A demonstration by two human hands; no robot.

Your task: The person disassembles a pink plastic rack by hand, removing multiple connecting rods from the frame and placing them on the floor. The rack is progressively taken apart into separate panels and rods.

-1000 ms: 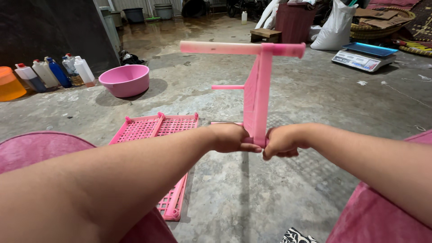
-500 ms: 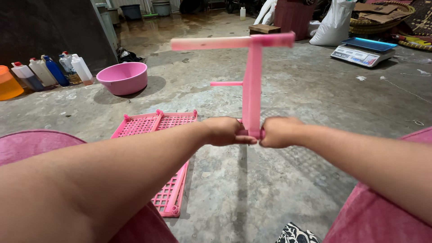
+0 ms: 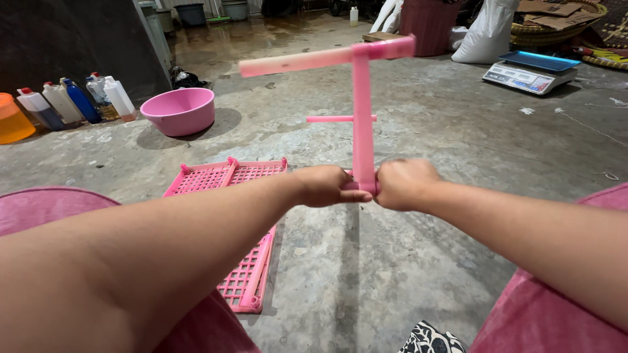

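I see a wet, grey concrete floor (image 3: 405, 261) filling most of the view, with my two bare forearms reaching out over it from pink-clad knees. On the floor to the left lie pink plastic lattice panels (image 3: 229, 216), flat and partly under my left arm. Beyond them sits a round pink basin (image 3: 180, 111), and further left a row of plastic bottles (image 3: 72, 101) stands against a dark wall beside an orange container (image 3: 13, 117). At far right a blue-topped weighing scale (image 3: 530, 70) rests on the floor, with a white sack (image 3: 487, 36) behind it.

In the middle, held upright well above the floor, is a pink plastic frame piece (image 3: 362, 117): a tall post with a long crossbar on top, tilted up to the right, and a short thin bar halfway down. My left hand (image 3: 327, 186) and right hand (image 3: 405, 184) are both closed into a tight grip around the bottom end of that post, knuckles nearly touching.
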